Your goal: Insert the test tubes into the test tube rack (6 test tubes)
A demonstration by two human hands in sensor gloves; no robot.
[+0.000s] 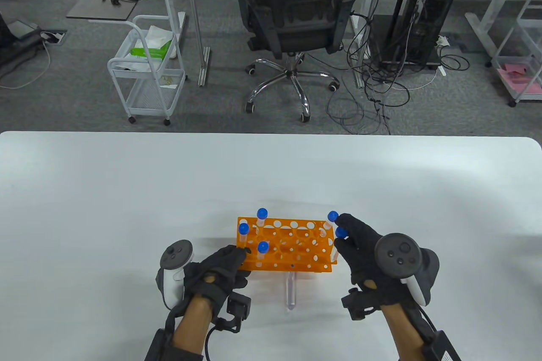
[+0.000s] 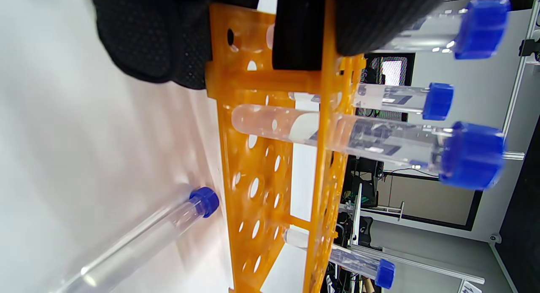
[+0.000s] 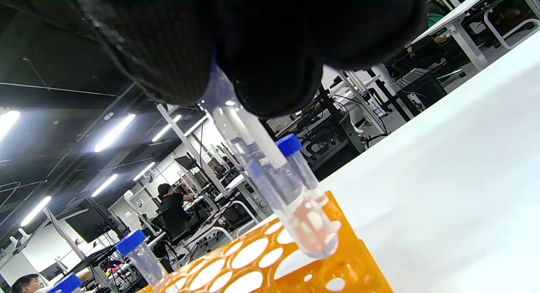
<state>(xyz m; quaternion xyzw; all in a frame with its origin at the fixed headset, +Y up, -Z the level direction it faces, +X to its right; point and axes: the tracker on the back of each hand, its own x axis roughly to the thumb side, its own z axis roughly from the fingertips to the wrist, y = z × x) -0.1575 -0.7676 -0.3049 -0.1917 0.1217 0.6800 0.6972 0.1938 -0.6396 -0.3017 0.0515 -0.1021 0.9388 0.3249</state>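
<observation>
The orange test tube rack [image 1: 292, 257] stands near the table's front edge. Three blue-capped tubes [image 1: 262, 213] stand in its left end, and one tube [image 1: 333, 216] stands at its far right corner. My left hand [image 1: 235, 257] grips the rack's front left corner; in the left wrist view its fingers [image 2: 160, 35] wrap the rack end [image 2: 320, 166]. My right hand [image 1: 345, 235] pinches a blue-capped tube [image 1: 341, 232] upright over the rack's right end. In the right wrist view this tube's rounded bottom [image 3: 312, 238] sits at a hole in the rack's top plate [image 3: 270, 263].
A loose test tube [image 1: 290, 291] lies on the white table [image 1: 127, 208] just in front of the rack; it also shows in the left wrist view [image 2: 147, 238]. An office chair [image 1: 296, 18] and a white cart [image 1: 148, 69] stand beyond the far edge.
</observation>
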